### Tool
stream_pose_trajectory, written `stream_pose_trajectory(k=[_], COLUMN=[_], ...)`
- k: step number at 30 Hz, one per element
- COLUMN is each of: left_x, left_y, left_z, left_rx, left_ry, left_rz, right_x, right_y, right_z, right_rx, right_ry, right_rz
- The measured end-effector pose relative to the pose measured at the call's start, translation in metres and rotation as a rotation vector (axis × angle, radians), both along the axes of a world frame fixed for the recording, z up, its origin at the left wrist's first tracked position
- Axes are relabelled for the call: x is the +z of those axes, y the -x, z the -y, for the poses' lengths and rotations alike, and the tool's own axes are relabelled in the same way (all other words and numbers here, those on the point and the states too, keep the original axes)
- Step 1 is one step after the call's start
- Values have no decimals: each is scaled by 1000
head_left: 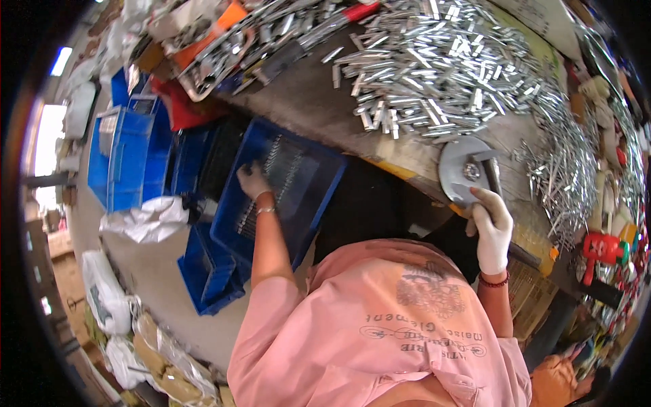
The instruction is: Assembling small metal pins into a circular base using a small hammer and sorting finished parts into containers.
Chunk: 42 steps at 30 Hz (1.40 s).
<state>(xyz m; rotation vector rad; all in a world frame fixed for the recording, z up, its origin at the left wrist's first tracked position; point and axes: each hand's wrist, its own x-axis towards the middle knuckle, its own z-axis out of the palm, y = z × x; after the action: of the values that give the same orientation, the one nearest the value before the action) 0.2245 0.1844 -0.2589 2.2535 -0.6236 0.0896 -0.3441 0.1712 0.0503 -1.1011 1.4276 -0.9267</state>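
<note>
My left hand (253, 180), in a pale glove, is over a blue plastic tray (333, 183) at the left end of the table. Its fingers are curled together; whatever is between them is too small and blurred to make out. Inside the tray, small metal parts (271, 159) lie in long rows. My right hand (489, 227), in a white glove, is beside a round grey dish (451, 163) at the table's front edge. The fingers there are bent but apart, with nothing visible in them. A small shiny metal piece (471, 171) and a dark metal bar (489, 169) are at the dish.
A large heap of shiny metal pieces (427, 74) covers the far table, and another pile (563, 176) lies right. Hand tools (285, 57) are heaped at the far left. Blue bins (129, 156) and a smaller blue bin (207, 264) stand left. A red object (600, 249) sits right.
</note>
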Motion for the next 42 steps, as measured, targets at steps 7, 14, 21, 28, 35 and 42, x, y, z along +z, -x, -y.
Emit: stream_pose_trajectory(k=[7,14,21,28,35,42], left_x=[275,283,305,347,347,328], left_y=[197,244,243,315,353,376], left_z=[81,123,135,103,96,107], left_rx=[-729,-1016,-1034,-1525,-1744,-1920], left_ry=[422,47,231,145,109,92], left_rz=[-142,-30,119,268,404,353], right_x=[6,3,18,-21,-15,15], right_y=[12,14,92,115,103,53], right_z=[-8,-9,-5,41,44,14], right_rx=[-30,114,-289,-300,-226,25], right_ry=[-35,449,580,519,473,587], right_rz=[52,-160,-893,-1233,-1067,-757])
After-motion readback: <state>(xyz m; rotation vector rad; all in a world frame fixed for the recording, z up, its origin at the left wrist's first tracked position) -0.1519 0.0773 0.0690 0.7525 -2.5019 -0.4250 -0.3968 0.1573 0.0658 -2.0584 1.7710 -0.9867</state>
